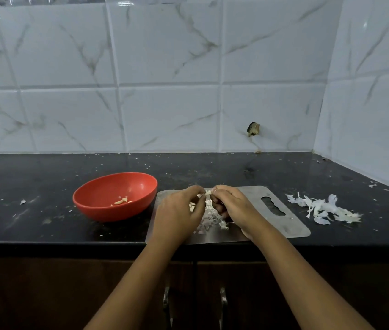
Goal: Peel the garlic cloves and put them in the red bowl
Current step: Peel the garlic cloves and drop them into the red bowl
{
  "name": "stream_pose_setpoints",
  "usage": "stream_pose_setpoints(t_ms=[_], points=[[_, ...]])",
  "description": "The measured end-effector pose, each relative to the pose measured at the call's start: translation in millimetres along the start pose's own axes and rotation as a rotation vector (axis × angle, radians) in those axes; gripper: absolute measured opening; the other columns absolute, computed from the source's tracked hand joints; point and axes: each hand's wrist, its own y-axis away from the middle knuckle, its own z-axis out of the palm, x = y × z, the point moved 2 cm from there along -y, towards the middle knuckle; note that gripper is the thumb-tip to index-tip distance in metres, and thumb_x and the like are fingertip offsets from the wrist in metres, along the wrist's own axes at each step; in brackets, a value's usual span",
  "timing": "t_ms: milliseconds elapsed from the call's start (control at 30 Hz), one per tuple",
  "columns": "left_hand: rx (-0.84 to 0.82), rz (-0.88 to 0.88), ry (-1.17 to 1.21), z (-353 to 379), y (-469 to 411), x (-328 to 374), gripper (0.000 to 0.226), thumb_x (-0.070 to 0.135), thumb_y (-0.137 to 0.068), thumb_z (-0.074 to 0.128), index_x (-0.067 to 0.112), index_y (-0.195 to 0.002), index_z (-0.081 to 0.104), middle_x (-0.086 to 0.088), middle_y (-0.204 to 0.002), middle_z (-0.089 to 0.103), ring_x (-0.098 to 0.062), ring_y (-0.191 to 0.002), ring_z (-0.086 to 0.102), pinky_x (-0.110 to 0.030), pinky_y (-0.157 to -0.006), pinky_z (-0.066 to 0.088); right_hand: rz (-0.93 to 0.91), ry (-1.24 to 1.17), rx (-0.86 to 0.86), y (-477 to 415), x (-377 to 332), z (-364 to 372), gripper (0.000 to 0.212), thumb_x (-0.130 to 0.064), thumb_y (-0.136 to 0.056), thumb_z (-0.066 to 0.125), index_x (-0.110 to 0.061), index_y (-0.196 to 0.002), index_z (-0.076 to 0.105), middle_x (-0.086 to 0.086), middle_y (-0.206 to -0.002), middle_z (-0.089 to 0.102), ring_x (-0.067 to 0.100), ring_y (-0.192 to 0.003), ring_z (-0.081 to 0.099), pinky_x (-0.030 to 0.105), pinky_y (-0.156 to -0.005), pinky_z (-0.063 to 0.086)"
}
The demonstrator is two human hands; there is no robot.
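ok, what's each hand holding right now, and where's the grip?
Both pinch one garlic clove over the steel board: left hand fingertips on its left end, right hand fingertips on its right end.

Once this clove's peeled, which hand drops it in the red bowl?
Probably left: the left hand pinches the small pale garlic clove too and sits next to the round red bowl; the right hand, on the far side, would have to reach across.
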Motion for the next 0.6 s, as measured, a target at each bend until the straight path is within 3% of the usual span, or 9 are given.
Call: stream_pose_setpoints(t_ms=[133,300,467,600], points=[[-0.047,-0.032,0.148,0.6,-2.2,-5.3,0.01,0.02,-0.092,0.061,0.02,-0.092,0.071,0.008,-0.072,0.071,-0.003,-0.059,0.063,-0.033,-0.063,0.053,0.015,-0.013,-0.012,-1.2,0.9,0.5,0.036,-0.017,-0.099,0.039,-0.017,-0.064,0.043,-0.004,-0.057,0.039,0.009,-0.051,0.031,0.02,-0.046,0.026],[-0.062,-0.111,0.203,-2.4,-3.2,-4.7,0.013,0.017,-0.094,0.059,0.017,-0.089,0.071,0.014,-0.069,0.067,0.008,-0.057,0.059,-0.015,-0.058,0.047,0.027,-0.058,-0.009,-0.2,-1.1,0.7,0.036,-0.014,-0.098,0.037,-0.016,-0.063,0.042,-0.004,-0.056,0.038,0.009,-0.05,0.029,0.02,-0.045,0.024],[-0.107,-0.124,-0.063,4.3,-3.4,-10.2,0.031,0.039,-0.094,0.056,0.018,-0.074,0.066,0.005,-0.069,0.066,-0.009,-0.068,0.06,-0.034,-0.066,0.048,0.003,-0.057,-0.012,1.0,-1.9,0.5,0.032,-0.017,-0.1,0.038,-0.012,-0.069,0.045,-0.002,-0.058,0.039,0.01,-0.051,0.03,0.021,-0.045,0.025],[-0.059,-0.12,-0.085,1.7,-3.0,-7.3,0.01,0.033,-0.088,0.065,0.027,-0.095,0.069,0.013,-0.086,0.07,-0.007,-0.08,0.061,-0.025,-0.07,0.042,-0.06,0.036,0.023,-0.4,2.1,0.6,0.034,-0.022,-0.103,0.042,-0.016,-0.073,0.058,-0.005,-0.059,0.043,0.008,-0.052,0.036,0.021,-0.047,0.03]])
